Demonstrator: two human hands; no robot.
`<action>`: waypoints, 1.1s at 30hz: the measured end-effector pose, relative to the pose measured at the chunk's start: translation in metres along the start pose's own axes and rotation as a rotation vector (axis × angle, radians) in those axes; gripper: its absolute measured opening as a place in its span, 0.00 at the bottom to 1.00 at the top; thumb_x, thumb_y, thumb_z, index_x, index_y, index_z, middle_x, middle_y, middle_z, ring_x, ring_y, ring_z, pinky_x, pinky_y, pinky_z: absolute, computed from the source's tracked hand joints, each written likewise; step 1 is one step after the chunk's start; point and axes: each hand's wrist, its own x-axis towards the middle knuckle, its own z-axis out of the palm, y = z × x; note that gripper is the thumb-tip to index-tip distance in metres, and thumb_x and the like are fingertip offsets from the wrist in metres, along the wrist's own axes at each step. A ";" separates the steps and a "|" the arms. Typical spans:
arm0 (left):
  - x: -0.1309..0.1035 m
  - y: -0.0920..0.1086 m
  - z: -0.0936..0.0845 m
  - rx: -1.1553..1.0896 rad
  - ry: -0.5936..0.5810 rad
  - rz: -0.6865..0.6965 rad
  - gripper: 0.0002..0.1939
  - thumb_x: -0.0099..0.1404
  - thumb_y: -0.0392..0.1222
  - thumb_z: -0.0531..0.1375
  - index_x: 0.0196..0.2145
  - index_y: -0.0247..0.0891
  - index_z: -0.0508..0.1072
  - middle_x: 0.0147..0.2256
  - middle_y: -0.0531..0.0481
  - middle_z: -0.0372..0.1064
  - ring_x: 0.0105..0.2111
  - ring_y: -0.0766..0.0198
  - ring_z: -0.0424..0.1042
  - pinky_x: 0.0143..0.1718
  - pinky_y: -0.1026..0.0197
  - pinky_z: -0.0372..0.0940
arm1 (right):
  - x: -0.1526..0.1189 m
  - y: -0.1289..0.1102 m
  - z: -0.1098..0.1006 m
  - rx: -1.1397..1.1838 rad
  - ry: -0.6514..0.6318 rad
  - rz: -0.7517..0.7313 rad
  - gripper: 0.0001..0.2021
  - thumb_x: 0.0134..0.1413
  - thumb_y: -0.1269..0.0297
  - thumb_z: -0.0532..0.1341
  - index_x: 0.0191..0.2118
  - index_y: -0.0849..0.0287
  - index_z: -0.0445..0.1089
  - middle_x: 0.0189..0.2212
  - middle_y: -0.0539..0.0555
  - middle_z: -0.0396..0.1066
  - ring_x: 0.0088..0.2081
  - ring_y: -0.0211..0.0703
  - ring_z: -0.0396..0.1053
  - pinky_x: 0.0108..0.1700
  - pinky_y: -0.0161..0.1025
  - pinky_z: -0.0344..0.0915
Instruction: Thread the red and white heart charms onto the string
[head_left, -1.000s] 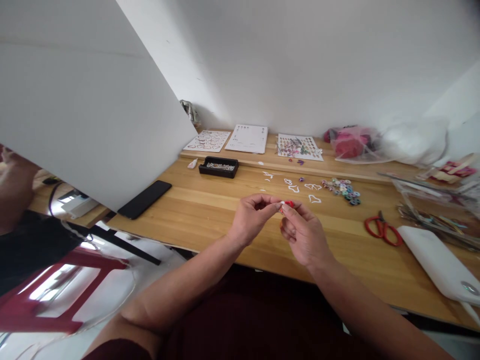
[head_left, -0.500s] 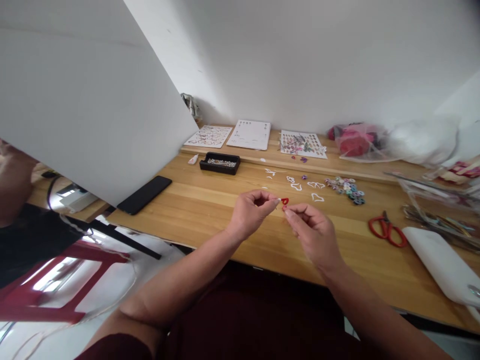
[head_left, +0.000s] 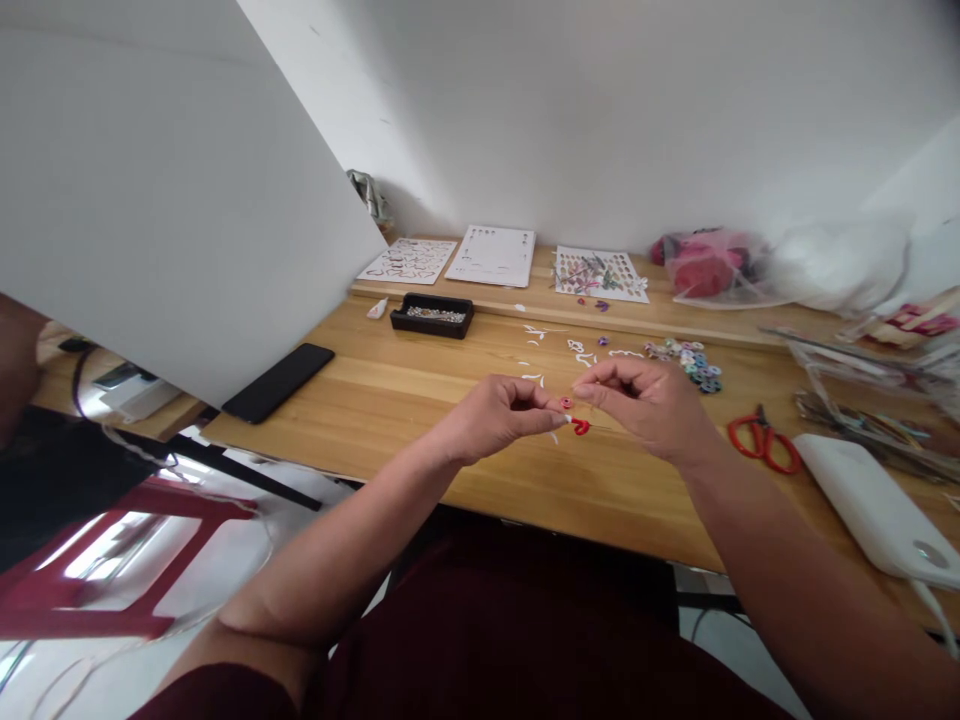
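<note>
My left hand (head_left: 504, 412) pinches a small red-and-white curled piece (head_left: 580, 427), whose red hooked end sticks out past the fingertips. Just above that end is a small round pink-red disc (head_left: 566, 402), like a thread bobbin; what holds it up is unclear. To the right, my right hand (head_left: 637, 400) is closed in a pinch, its fingertips close to the disc. Whatever lies between those fingertips is too fine to name. Beyond the hands lie white looped shapes (head_left: 576, 346) and a pile of small coloured discs (head_left: 701, 372), partly covered by my right hand.
Red-handled scissors (head_left: 763, 443) and a white device with a cable (head_left: 874, 505) lie at right. A black tray (head_left: 432, 328) of small bits, a black phone (head_left: 279, 383) and a small white tube (head_left: 378, 309) are leftward. Pattern sheets (head_left: 491, 256) lie behind. A person's arm (head_left: 19, 350) shows far left.
My right hand has moved up and slightly right, away from the left fingertips. The red piece has turned downward, and the small disc now shows above it.
</note>
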 end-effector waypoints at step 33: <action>0.000 0.001 0.008 -0.186 0.011 0.056 0.09 0.57 0.43 0.69 0.28 0.34 0.75 0.24 0.54 0.69 0.25 0.72 0.63 0.30 0.66 0.59 | -0.016 0.027 0.021 0.650 -0.176 0.358 0.14 0.44 0.54 0.73 0.27 0.56 0.72 0.17 0.44 0.58 0.18 0.30 0.50 0.22 0.35 0.43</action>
